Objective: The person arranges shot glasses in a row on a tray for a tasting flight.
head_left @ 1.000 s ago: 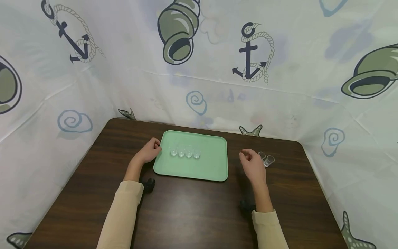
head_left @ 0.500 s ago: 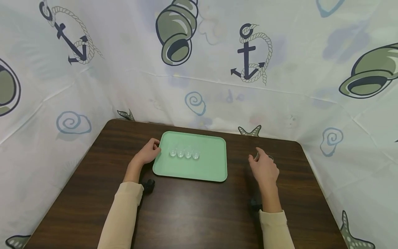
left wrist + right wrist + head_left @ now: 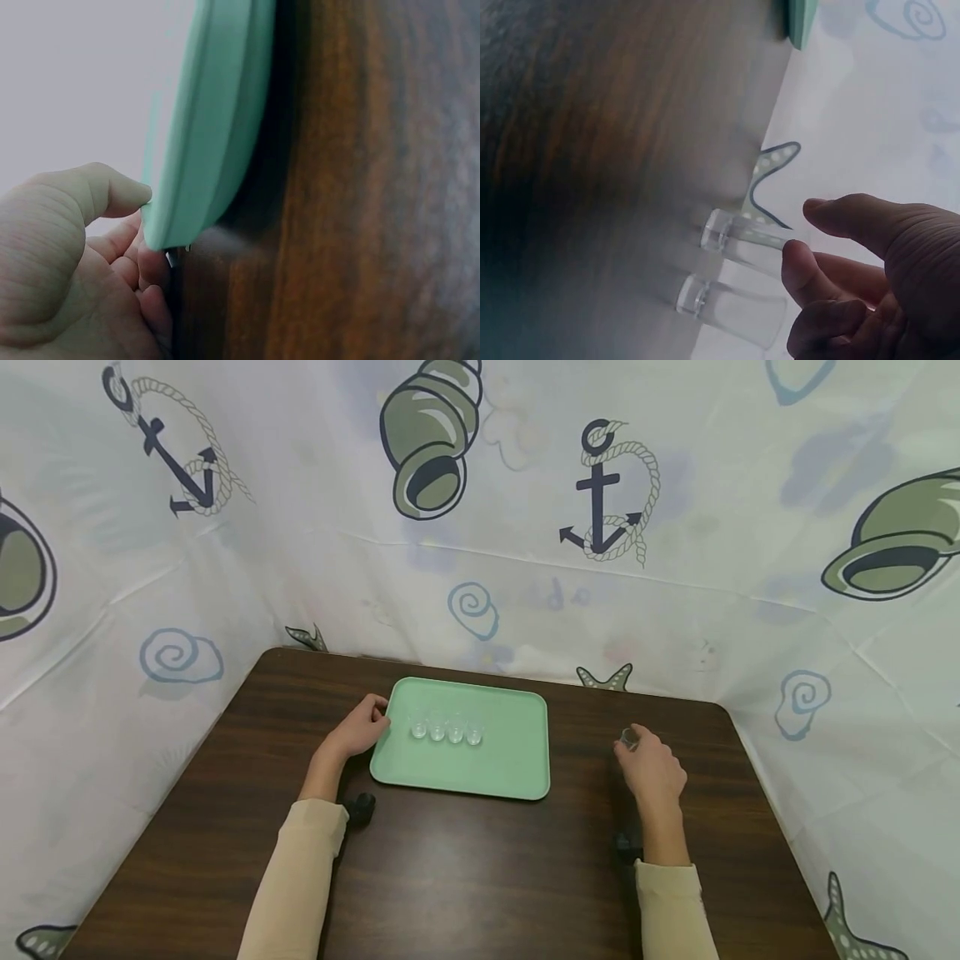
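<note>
My left hand (image 3: pixel 357 727) grips the left edge of a light green tray (image 3: pixel 502 768); in the left wrist view its thumb lies on the rim (image 3: pixel 172 202) with the other fingers curled below. Several small clear shot glasses (image 3: pixel 455 734) stand in a row on the tray. Right of it, my right hand (image 3: pixel 656 770) is at a clear shot glass (image 3: pixel 742 240) upright on the table. Its thumb and index finger are spread about the glass's upper end, the thumb visibly apart from it. A second shot glass (image 3: pixel 735 311) stands beside the first, hidden by the hand in the head view.
The dark wood table (image 3: pixel 450 877) reaches back to a white patterned cloth (image 3: pixel 525 593) hanging behind and at both sides. A black wrist device (image 3: pixel 360 810) sits by the left sleeve, another (image 3: pixel 627 847) by the right.
My right hand has moved right, from between the tray and the two loose glasses to around one of them. The left hand stays at the tray's edge.
</note>
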### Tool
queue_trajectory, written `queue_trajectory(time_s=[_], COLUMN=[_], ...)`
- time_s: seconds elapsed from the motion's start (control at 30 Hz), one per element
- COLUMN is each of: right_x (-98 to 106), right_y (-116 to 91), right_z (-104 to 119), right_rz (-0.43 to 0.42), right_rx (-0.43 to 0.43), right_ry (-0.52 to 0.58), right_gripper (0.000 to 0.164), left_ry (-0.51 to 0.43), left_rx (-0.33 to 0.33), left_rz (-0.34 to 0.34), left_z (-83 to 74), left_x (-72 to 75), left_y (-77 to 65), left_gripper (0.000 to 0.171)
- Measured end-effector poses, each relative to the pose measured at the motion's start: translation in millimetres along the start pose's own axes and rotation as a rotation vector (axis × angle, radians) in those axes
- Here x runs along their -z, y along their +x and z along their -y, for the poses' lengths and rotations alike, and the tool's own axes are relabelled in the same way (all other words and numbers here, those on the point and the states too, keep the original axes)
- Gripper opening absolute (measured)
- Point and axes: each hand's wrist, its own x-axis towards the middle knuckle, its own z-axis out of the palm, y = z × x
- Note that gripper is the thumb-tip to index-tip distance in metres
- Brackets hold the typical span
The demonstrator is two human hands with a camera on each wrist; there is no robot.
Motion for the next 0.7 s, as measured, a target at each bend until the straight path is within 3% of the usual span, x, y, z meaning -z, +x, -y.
queue_trajectory(time_s=[0.37,0.7], right_x=[0.2,2.3], right_y=[4.9,8.1], right_z=[-3.7,-8.3], right_rz=[-0.019,0.017], right_rx=[-0.011,-0.031], right_ry=[0.016,0.051], right_gripper=[0.059,0.058], left_ry=[-0.004,-0.003], left_rx=[0.009,0.007], left_rz=[-0.010,-0.017], left_z=[1.6,1.8], left_x=[-2.9,-1.0], left_y=[2.1,1.5], left_gripper=[0.048,0.048])
